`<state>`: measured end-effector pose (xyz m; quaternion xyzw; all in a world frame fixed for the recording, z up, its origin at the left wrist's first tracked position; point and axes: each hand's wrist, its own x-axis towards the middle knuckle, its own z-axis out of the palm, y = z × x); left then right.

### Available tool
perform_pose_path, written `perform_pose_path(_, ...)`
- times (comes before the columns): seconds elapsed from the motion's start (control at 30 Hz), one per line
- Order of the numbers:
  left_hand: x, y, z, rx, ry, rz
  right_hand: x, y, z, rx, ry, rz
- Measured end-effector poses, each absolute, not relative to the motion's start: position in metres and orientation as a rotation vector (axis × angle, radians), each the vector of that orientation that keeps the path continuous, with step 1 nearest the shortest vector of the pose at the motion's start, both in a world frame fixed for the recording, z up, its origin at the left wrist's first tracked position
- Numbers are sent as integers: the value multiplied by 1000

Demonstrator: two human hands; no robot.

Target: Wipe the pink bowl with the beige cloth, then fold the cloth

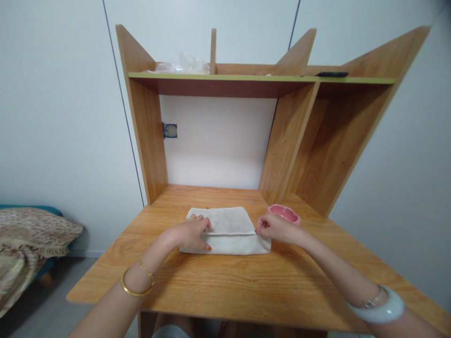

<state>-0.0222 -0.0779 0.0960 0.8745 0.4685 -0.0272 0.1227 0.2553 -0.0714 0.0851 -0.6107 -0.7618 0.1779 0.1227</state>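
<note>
A white cloth [230, 225] lies folded on the wooden desk [246, 281], its upper layer laid over a longer lower one. My left hand [192, 233] rests on the cloth's left end, fingers curled and pressing down on it. My right hand [273, 227] pinches the folded edge at the cloth's right side. A gold bangle circles my left wrist, and a pale bangle with a thin bracelet circles my right one.
A pink bowl [284, 213] stands just behind my right hand. The desk has a wooden hutch [148, 141] with side panels and a top shelf holding a plastic bag [183, 65] and a dark flat object [331, 74]. A bed with a patterned blanket [28, 234] is at left.
</note>
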Motion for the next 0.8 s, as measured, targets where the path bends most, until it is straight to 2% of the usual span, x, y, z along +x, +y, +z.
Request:
perform_pose_path(0.13,-24,-66,83,2563,1446,22,254,-66,80,-1779,-2169,632)
perform_pose_path(0.3,-37,-50,82,2557,1587,-142,250,-59,76,-1704,-2058,820)
perform_pose_path(0.4,-42,-41,91,2514,1721,-159,247,-45,82,-1676,-2048,676)
perform_pose_path(0.6,-39,-19,105,2414,2030,33,235,0,95,-1871,-2024,248)
perform_pose_path(0.8,-27,-6,87,2407,2177,151,217,29,83,-2004,-2007,149)
